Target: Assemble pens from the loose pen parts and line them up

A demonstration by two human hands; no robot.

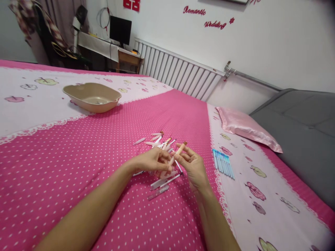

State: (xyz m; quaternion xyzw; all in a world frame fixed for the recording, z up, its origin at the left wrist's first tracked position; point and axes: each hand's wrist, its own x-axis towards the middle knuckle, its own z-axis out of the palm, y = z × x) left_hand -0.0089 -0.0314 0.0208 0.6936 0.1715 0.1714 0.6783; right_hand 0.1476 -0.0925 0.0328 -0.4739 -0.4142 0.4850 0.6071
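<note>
- Right hand (195, 169): thumb and fingers closed on a peach-coloured pen (179, 149) with a brown end; the pen is tilted, brown end up and to the right.
- Left hand (151, 161): thumb and fingertips pinched on the pale lower end of the same pen, just beside the right hand.
- Pen position: between the two hands, above a loose pile of pink and white pen parts. Part of the pile is hidden by the hands.
- Near side of pile: a translucent glittery tube (158, 192) lies apart from the hands.
- Right of the right hand: a row of blue pens (223, 165), side by side.
- Support surface: pink dotted bedspread (104, 150) with pale printed bands.
- Far left: beige basin (101, 107), upright on the bedspread.
- Far right: pink satin pillow (247, 128), near the grey headboard (300, 118).
- Background: white radiator (176, 68) and black monitor (120, 29).
</note>
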